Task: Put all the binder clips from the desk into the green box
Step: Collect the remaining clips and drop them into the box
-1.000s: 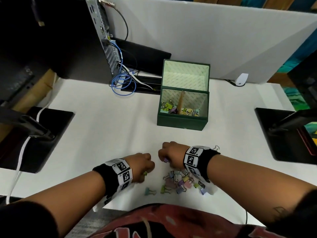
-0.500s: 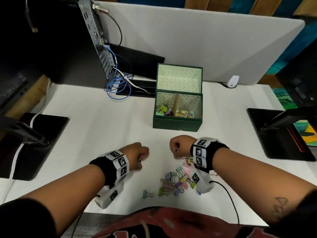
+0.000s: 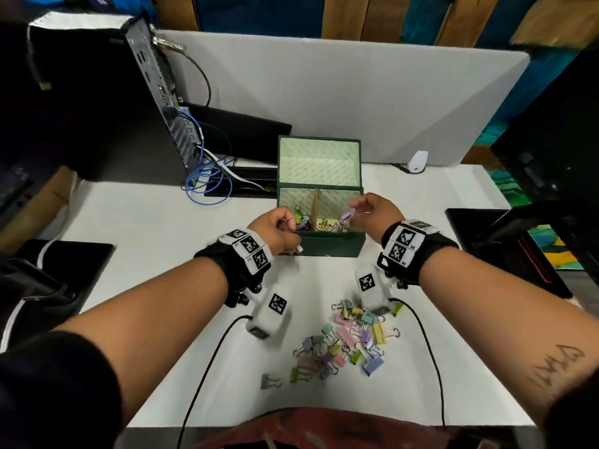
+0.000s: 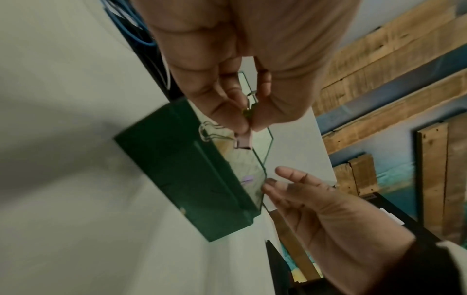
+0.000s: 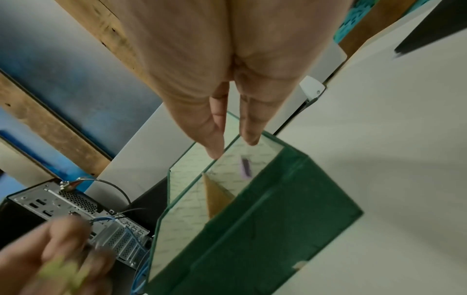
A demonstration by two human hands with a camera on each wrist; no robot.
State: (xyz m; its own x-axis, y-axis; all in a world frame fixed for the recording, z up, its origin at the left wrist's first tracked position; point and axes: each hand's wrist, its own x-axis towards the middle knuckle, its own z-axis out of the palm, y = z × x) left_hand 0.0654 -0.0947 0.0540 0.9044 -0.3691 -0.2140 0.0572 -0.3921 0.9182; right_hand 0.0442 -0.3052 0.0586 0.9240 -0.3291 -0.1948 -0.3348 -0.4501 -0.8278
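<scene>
here, over the green box, the left hand pinches a pink binder clip while the right hand hangs slack above a falling purple clip — light, stiff, springy things, best pinched by the body — with the pile left near.

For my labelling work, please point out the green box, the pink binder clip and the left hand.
green box (image 3: 327, 248): head view, front wall.
pink binder clip (image 4: 244, 140): left wrist view, pink body.
left hand (image 3: 275, 226): head view, back of hand.

even indoor light; wide-angle bending at edges; wrist views dim, motion-blurred, soft shadows.
</scene>
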